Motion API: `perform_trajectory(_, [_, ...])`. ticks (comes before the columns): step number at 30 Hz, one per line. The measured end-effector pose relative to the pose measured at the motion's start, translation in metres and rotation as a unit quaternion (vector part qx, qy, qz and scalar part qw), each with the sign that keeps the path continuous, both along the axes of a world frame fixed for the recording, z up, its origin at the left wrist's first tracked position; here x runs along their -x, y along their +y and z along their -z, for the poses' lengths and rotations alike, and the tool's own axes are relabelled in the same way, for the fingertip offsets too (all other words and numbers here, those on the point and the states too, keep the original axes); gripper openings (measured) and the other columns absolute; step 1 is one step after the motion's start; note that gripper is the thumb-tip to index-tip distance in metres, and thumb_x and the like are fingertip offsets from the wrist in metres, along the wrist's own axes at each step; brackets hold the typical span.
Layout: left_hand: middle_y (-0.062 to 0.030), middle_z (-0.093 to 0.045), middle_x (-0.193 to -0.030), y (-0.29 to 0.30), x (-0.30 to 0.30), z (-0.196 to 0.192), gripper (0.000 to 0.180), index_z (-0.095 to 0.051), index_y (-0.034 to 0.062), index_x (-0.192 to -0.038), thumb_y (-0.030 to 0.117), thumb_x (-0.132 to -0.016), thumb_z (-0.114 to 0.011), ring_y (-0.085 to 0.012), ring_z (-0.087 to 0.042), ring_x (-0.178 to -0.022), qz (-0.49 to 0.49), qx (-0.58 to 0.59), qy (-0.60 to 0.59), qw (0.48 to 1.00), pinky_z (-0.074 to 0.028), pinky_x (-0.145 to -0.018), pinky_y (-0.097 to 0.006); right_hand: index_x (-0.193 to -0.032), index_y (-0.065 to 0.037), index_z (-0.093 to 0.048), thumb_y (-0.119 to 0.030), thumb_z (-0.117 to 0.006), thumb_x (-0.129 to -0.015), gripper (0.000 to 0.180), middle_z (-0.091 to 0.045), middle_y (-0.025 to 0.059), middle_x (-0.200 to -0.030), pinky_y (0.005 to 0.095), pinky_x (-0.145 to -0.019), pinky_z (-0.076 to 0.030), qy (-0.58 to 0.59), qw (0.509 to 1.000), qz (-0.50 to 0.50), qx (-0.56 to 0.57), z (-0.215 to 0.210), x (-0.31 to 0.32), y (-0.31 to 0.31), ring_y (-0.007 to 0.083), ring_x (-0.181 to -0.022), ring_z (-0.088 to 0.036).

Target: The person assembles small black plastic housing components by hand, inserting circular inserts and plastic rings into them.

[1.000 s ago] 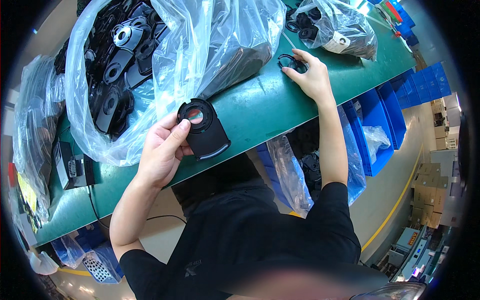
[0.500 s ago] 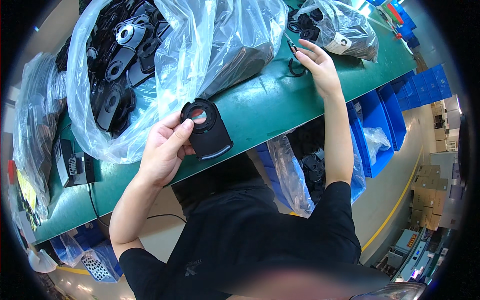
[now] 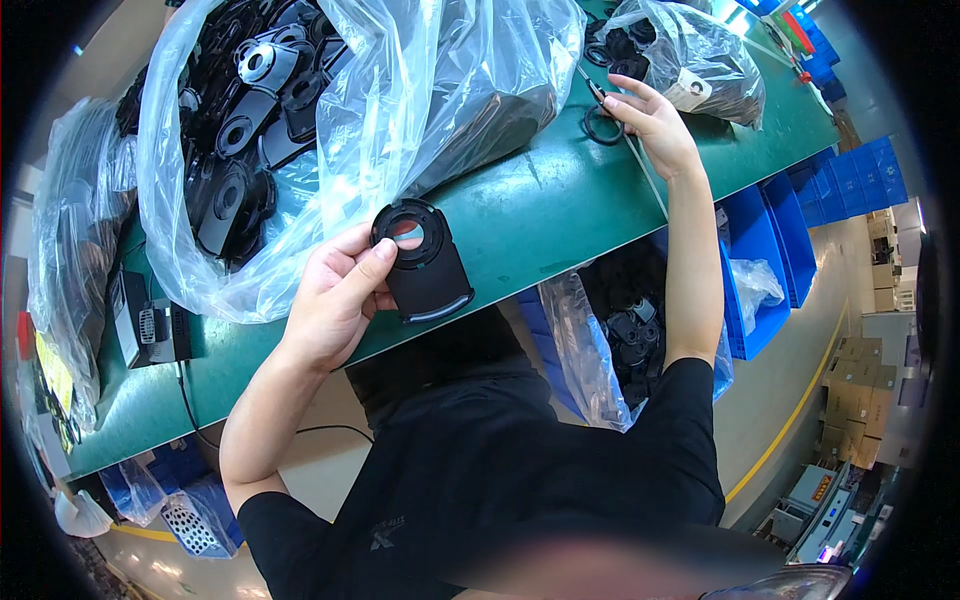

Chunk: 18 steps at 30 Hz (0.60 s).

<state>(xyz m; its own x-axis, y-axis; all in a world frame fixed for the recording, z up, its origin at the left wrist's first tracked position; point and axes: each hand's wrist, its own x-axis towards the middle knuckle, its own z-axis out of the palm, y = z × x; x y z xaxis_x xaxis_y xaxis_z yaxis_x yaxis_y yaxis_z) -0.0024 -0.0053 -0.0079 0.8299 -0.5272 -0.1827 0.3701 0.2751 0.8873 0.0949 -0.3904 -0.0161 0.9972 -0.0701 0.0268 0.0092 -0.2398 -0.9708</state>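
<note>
My left hand (image 3: 338, 297) pinches a flat black plastic part (image 3: 431, 287) with a rounded ring-shaped end, a round opening and a squared lower end. My thumb rests beside the opening, above the table's near edge. Farther right, my right hand (image 3: 655, 125) is at a pair of black-handled scissors (image 3: 600, 110), its thumb against the handle and its other fingers fairly straight. One finger ring shows below the thumb; the blades point away to the far left. A thin white strip (image 3: 646, 172) runs from near this hand toward the table edge; where it begins is hidden.
A large clear plastic bag (image 3: 385, 110) full of black parts spreads over the green table (image 3: 520, 210). Another bag (image 3: 715, 65) lies at the far right. Blue bins (image 3: 752, 330) stand below the edge, one holding black parts (image 3: 630, 320). A small black device (image 3: 155, 325) sits left.
The scissors' finger ring has turned and now shows as a full loop. My right forearm has shifted slightly right, and the white strip has come into sight. My left hand keeps its grip.
</note>
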Motion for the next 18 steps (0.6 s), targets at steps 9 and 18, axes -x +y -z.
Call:
perform_trajectory(9, [-0.0057,-0.063,-0.099,0.001,-0.001,0.002,0.029,-0.054,0.0006,-0.113,0.02,-0.092,-0.051,-0.009,-0.061,-0.083,0.005,-0.018,-0.015,1.0,-0.052,-0.067,-0.023,-0.129,-0.003,-0.043,-0.019,-0.068,-0.08,0.058,-0.059,0.015,-0.113,0.0312,-0.093,-0.037,-0.049,0.995,-0.037,0.08,0.001,-0.012,0.003,0.0178,-0.105,-0.054])
perform_trajectory(18, [-0.0049,-0.063,-0.099,-0.002,0.002,-0.003,0.029,-0.054,0.0012,-0.113,0.021,-0.092,-0.051,-0.008,-0.061,-0.081,-0.007,-0.019,-0.002,1.0,-0.05,-0.064,-0.021,-0.129,-0.001,-0.041,-0.016,-0.068,-0.08,0.059,-0.057,0.0174,-0.116,0.03,-0.095,-0.038,-0.066,0.996,-0.043,-0.041,0.004,-0.009,-0.002,0.0183,-0.108,-0.052])
